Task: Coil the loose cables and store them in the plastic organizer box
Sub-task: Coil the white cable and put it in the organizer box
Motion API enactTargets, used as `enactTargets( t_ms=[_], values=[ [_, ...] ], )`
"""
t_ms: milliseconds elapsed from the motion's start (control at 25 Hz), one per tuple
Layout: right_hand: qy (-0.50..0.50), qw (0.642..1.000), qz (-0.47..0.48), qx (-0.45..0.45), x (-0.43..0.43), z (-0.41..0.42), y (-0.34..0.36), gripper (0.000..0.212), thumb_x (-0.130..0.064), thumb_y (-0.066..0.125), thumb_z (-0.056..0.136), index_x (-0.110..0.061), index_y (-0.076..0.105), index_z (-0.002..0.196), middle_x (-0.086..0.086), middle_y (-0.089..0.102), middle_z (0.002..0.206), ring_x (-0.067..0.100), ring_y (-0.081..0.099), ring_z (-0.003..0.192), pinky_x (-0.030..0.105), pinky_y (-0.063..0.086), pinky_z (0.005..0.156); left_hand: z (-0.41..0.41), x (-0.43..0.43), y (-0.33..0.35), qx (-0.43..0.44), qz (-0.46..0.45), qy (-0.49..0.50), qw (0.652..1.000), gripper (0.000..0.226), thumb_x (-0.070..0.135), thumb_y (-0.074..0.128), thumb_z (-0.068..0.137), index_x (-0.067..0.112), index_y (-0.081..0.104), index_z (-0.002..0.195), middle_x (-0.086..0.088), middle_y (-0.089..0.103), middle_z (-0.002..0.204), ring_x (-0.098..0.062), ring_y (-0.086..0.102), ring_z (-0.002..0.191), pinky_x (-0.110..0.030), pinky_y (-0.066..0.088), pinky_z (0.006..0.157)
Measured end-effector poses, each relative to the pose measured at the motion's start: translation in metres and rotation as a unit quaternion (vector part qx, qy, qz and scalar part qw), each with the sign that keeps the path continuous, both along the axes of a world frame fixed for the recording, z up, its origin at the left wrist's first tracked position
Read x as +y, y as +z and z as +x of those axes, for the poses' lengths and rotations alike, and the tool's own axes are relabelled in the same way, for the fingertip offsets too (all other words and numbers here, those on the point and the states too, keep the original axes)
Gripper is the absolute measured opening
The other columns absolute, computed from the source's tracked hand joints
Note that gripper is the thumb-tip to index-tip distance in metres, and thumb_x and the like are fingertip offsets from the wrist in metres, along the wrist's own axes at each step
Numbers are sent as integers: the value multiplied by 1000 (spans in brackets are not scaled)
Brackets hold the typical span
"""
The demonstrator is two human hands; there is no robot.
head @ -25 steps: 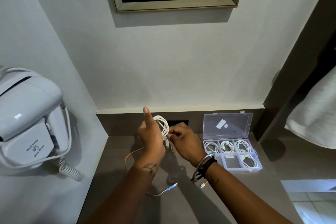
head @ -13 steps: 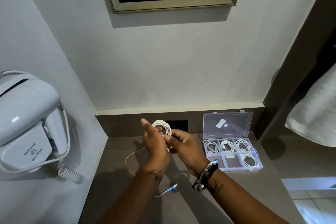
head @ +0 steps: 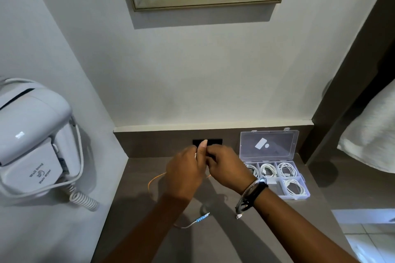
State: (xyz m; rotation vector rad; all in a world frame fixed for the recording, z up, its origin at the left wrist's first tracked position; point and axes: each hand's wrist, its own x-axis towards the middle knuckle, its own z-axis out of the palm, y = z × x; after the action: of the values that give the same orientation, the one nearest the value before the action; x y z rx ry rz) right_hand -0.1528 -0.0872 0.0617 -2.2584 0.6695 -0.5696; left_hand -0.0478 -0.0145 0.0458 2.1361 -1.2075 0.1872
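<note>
My left hand (head: 185, 170) and my right hand (head: 226, 166) meet above the counter, both closed around a white coiled cable that is almost wholly hidden between them; only a sliver shows at the left fingers. An orange cable (head: 155, 179) lies loose on the counter beneath the hands, and its plug with a blue collar (head: 202, 218) rests nearer me. The clear plastic organizer box (head: 296, 197) stands open at the right, with coiled white cables (head: 294, 187) in several compartments.
The box lid (head: 268, 144) leans upright against the back ledge. A white wall hair dryer (head: 32, 134) with a curly cord hangs at the left. A dark socket plate (head: 215, 141) sits behind the hands. A white towel (head: 372, 134) hangs at the right.
The white coil, visible above my fingers before, is now covered by both hands, which have closed together and lowered slightly. The orange cable has not moved.
</note>
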Motion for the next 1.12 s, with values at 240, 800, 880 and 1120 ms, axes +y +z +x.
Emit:
enactTargets(
  t_ms=[240,800,880,1120],
  values=[
    [162,933,315,-63,-24,-19,5,26,-19,52,97,-18,67,118,20,70,102,22,61,88,47,54,79,-3,0,-11,395,-195,-18,898,61,41,41,99,7,44,48,-10,48,44,-18,46,44,-35,40,48],
    [-16,929,359,-88,-14,-10,-10,10,-10,66,86,-11,76,88,15,76,86,18,68,73,21,56,63,-13,-6,-12,384,-222,-18,896,51,37,48,93,18,35,48,5,36,44,-10,33,46,-30,32,46],
    [-56,859,492,-129,-3,-10,-14,12,-7,66,85,-2,74,94,22,75,94,23,70,77,31,60,69,-14,-5,-16,350,-230,-25,908,51,38,46,95,18,35,50,7,37,46,-9,34,47,-29,32,46],
    [-92,841,505,-170,13,-6,-22,12,-11,67,85,-6,74,93,13,74,88,19,65,74,29,53,68,-19,1,-39,366,-235,-35,900,50,43,42,96,15,46,55,6,46,49,-7,42,50,-29,38,48]
  ],
)
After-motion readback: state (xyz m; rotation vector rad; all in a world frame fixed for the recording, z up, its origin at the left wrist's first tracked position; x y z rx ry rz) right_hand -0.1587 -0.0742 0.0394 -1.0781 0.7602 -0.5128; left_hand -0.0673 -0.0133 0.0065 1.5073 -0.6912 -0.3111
